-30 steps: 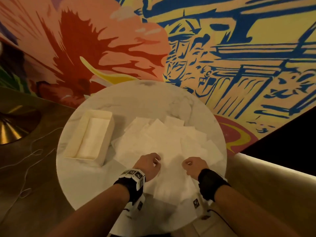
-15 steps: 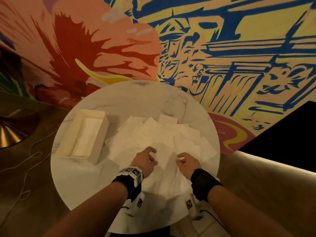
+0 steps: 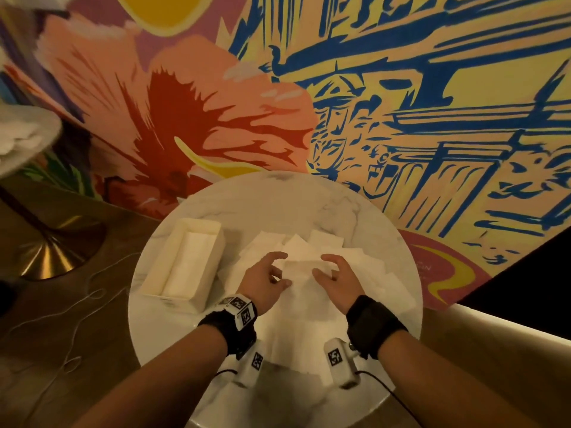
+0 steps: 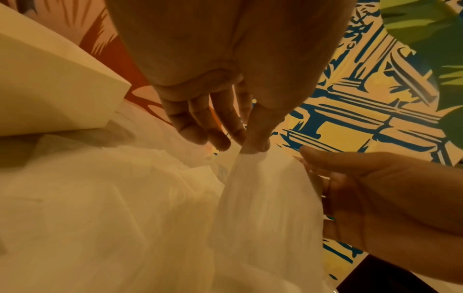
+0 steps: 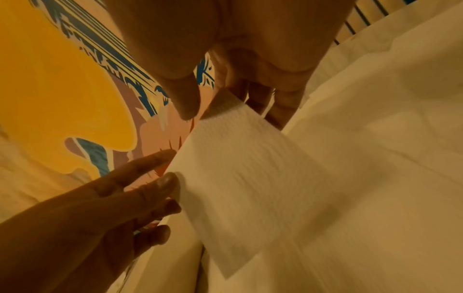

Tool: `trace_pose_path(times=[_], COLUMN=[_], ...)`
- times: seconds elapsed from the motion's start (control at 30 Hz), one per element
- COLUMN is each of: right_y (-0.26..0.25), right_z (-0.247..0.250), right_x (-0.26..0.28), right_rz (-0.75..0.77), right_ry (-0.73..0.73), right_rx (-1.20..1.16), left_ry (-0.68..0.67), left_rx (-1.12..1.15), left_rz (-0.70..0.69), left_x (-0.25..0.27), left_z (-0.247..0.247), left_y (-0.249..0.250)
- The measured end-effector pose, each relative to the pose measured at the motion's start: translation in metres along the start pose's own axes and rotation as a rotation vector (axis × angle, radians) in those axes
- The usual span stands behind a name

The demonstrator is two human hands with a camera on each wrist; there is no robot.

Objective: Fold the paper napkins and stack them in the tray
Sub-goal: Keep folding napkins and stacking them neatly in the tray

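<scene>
A round marble table [image 3: 278, 202] carries a loose pile of white paper napkins [image 3: 355, 261]. At its left stands a cream tray [image 3: 213, 267] with folded napkins [image 3: 188, 264] inside; its wall also shows in the left wrist view [image 4: 50, 89]. Over the pile, both hands hold one napkin [image 3: 301, 267] by its raised edge. My left hand [image 3: 282, 268] pinches one corner between thumb and forefinger [image 4: 250, 146]. My right hand [image 3: 321, 265] pinches the other corner [image 5: 208, 105]. The held napkin [image 5: 245, 168] hangs down toward the pile.
A painted mural wall rises right behind the table. Far left is a second table [image 3: 24, 140] on a brass base [image 3: 52, 257], with thin cables [image 3: 86, 288] on the wooden floor. A lit bench edge [image 3: 509, 329] runs along the right.
Both hands have moved away from me, from the pile's near edge to its middle, carrying the napkin's edge up and forward. The fists have loosened into fingertip pinches.
</scene>
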State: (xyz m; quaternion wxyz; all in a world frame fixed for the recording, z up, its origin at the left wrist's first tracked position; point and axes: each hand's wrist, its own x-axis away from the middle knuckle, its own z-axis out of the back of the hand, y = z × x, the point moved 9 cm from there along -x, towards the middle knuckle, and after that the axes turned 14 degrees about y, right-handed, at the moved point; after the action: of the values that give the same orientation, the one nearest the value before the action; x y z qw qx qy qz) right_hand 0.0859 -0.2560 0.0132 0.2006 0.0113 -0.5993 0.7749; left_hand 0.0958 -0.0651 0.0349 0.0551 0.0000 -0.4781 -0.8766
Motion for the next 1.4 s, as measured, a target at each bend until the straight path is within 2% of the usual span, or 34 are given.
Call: trace_pose_path(times=[0.17, 0.37, 0.57, 0.7, 0.8, 0.9, 0.97, 1.1, 1.27, 1.4], right_y=[-0.017, -0.035, -0.057, -0.067, -0.074, -0.078, -0.076, -0.075, -0.081, -0.074], right_z=[-0.015, -0.019, -0.032, -0.051, -0.059, -0.050, -0.039, -0.036, -0.037, -0.052], right_x=[0.002, 0.000, 0.005, 0.007, 0.008, -0.002, -0.011, -0.018, -0.021, -0.015], right_rz=[0.078, 0.202, 0.336, 0.327, 0.306, 0.308, 0.275, 0.252, 0.201, 0.112], right_ry=[-0.062, 0.060, 0.060, -0.027, -0.061, 0.004, 0.053, 0.052, 0.064, -0.037], right_rx=[0.057, 0.255, 0.343, 0.320, 0.297, 0.259, 0.214, 0.171, 0.028, -0.088], left_ry=[0.100, 0.135, 0.177, -0.004, -0.078, -0.021, 0.032, 0.094, 0.020, 0.003], left_rx=[-0.081, -0.084, -0.152, -0.340, -0.352, -0.326, -0.269, -0.147, -0.088, 0.002], left_rz=[-0.030, -0.045, -0.177, -0.184, -0.215, -0.243, -0.202, -0.158, -0.074, -0.056], left_x=[-0.009, -0.014, -0.018, -0.020, -0.021, -0.027, -0.032, -0.036, -0.034, -0.033], left_z=[0.025, 0.045, 0.057, 0.044, 0.043, 0.056, 0.067, 0.076, 0.070, 0.067], left_y=[-0.001, -0.003, 0.002, 0.002, 0.015, 0.022, 0.018, 0.017, 0.007, 0.002])
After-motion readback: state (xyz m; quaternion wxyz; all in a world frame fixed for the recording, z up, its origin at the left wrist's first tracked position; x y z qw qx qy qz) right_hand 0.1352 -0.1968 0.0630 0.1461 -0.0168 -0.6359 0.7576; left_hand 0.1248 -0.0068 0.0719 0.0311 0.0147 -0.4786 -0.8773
